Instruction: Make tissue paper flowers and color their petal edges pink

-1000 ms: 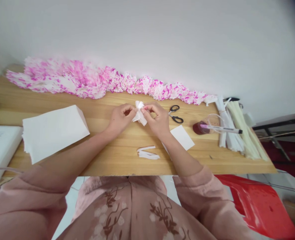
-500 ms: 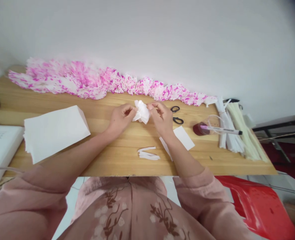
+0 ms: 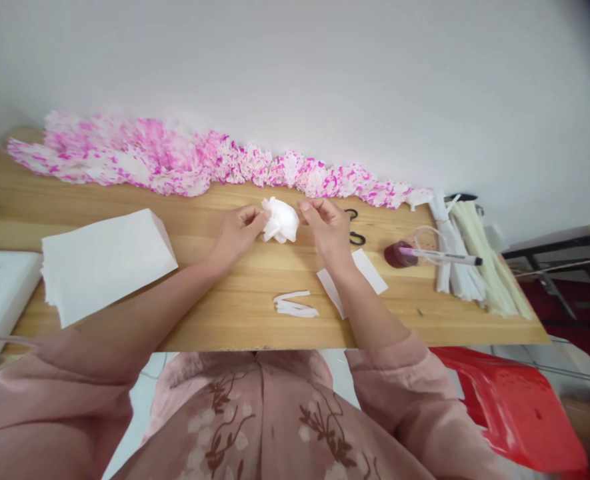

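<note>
A crumpled white tissue-paper flower (image 3: 281, 221) is held just above the wooden table. My left hand (image 3: 239, 235) pinches its left side between thumb and fingers. On the other side my right hand (image 3: 331, 230) hovers a small gap away from the paper, fingers bent and thumb slightly apart, with nothing seen in them. Behind my right hand lie scissors (image 3: 357, 238), only their black handles showing. Under my right forearm is a white paper sheet (image 3: 371, 272), partly covered. Several white paper strips (image 3: 295, 307) rest nearer the table's front edge.
Pink-and-white ruffled paper flowers (image 3: 175, 160) line the wall. At left sit a stack of white paper (image 3: 107, 263) and a white box-like device (image 3: 5, 293). To the right are a jar of dark red liquid (image 3: 399, 255), a marker (image 3: 447, 257), and white (image 3: 465, 273) and cream strip bundles (image 3: 492, 267).
My right fingers have come off the flower and moved slightly right. The flower looks rounder and has turned a little in my left hand. The view has shifted slightly.
</note>
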The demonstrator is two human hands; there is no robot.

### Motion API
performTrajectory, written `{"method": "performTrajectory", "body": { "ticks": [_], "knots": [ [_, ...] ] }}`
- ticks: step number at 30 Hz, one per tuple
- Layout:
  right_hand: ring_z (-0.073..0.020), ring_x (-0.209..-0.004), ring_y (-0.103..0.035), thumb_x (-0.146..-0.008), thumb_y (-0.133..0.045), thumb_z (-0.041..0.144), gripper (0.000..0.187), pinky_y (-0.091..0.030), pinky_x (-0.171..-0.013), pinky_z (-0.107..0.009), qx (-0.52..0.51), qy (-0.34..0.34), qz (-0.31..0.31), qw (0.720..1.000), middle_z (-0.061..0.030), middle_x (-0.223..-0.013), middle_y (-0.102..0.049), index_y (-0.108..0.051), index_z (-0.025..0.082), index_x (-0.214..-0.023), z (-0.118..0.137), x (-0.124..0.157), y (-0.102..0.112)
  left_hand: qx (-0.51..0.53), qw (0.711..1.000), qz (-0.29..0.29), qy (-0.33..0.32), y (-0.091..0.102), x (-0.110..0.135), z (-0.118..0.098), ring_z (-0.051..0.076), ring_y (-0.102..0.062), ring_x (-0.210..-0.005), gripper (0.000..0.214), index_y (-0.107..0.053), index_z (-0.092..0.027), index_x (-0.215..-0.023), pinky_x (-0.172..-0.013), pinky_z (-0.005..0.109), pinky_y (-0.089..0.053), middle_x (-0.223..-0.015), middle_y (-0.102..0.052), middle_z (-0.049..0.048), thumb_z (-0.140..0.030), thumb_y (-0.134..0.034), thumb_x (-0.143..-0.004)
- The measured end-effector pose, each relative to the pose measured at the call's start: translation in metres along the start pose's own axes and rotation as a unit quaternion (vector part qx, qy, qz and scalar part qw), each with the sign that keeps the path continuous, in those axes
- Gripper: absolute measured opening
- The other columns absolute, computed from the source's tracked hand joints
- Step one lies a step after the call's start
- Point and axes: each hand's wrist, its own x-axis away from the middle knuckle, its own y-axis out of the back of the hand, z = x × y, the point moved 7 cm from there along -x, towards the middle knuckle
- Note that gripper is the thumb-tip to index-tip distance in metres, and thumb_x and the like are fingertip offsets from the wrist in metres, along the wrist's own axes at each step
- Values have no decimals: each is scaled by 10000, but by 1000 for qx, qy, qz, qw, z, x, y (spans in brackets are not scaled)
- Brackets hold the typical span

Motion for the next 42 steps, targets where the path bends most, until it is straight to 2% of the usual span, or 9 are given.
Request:
{"method": "performTrajectory", "body": {
  "ticks": [3, 7, 15, 20, 27, 30, 35, 38, 42],
  "knots": [
    [-148, -820, -645, -875, -634, 504, 280, -534, -750, -296, 9, 34, -12, 999, 3, -875, -721, -673, 229, -841, 8, 2, 4, 49, 999, -2, 15, 2, -3, 3, 114, -485, -551, 412, -545, -189, -604, -548, 248, -387, -582, -560, -7, -517, -668, -821],
    [-170, -887, -669, -915, -597, 457, 243, -540, -784, -319, 56, 113, -6, 992, -21, -929, -738, -673, 240, -837, 27, 9, 2, 84, 996, -3, 40, 3, -3, 5, 116, -514, -557, 426, -582, -185, -651, -537, 242, -418, -606, -595, 4, -569, -703, -791],
    [-212, -955, -669, -948, -564, 420, 237, -524, -886, -405, 127, 197, 1, 972, -39, -976, -754, -663, 251, -814, 46, 16, 0, 152, 986, -9, 74, 2, -2, 8, 100, -531, -536, 413, -586, -181, -689, -510, 220, -452, -617, -602, -1, -555, -737, -777],
    [-222, -979, -671, -940, -579, 393, 194, -508, -932, -432, 166, 233, 19, 958, -39, -1013, -754, -656, 259, -823, 49, 19, -5, 163, 984, -6, 73, 2, -1, 6, 101, -543, -558, 402, -580, -180, -700, -525, 215, -458, -625, -592, -5, -541, -730, -794],
    [-239, -1008, -666, -865, -683, 341, 86, -507, -942, -449, 201, 261, 24, 944, -51, -1072, -743, -652, 263, -844, 41, 17, -12, 158, 984, 21, 75, -3, 0, 6, 97, -575, -564, 374, -606, -172, -748, -539, 212, -471, -654, -630, 1, -525, -715, -804],
    [-241, -1045, -657, -871, -658, 312, 71, -506, -954, -458, 204, 255, 22, 945, -57, -1110, -728, -649, 263, -820, 38, 17, -14, 144, 986, 35, 74, -6, 0, 4, 95, -581, -557, 376, -607, -169, -787, -533, 210, -464, -665, -643, -5, -519, -743, -771],
    [-249, -1104, -630, -863, -666, 335, 108, -486, -995, -472, 163, 218, 30, 962, -67, -1156, -704, -651, 252, -795, 34, 17, -15, 132, 988, 25, 78, -5, 0, 3, 100, -588, -594, 321, -606, -164, -797, -564, 215, -471, -686, -664, -12, -389, -807, -688],
    [-229, -1071, -641, -862, -671, 349, 131, -517, -936, -426, 114, 149, 35, 982, -55, -1129, -711, -661, 240, -790, 23, 11, -12, 148, 985, 14, 89, -4, 0, 4, 103, -592, -603, 276, -616, -154, -786, -579, 221, -475, -694, -680, -1, -338, -793, -680],
    [-203, -1010, -665, -862, -668, 473, 261, -551, -790, -335, 27, 52, 54, 997, -41, -1095, -722, -685, 225, -783, 9, 4, -8, 191, 976, 19, 101, -6, 0, 6, 100, -590, -603, 290, -628, -149, -798, -589, 223, -476, -703, -693, 4, -336, -805, -664]
  ]
}}
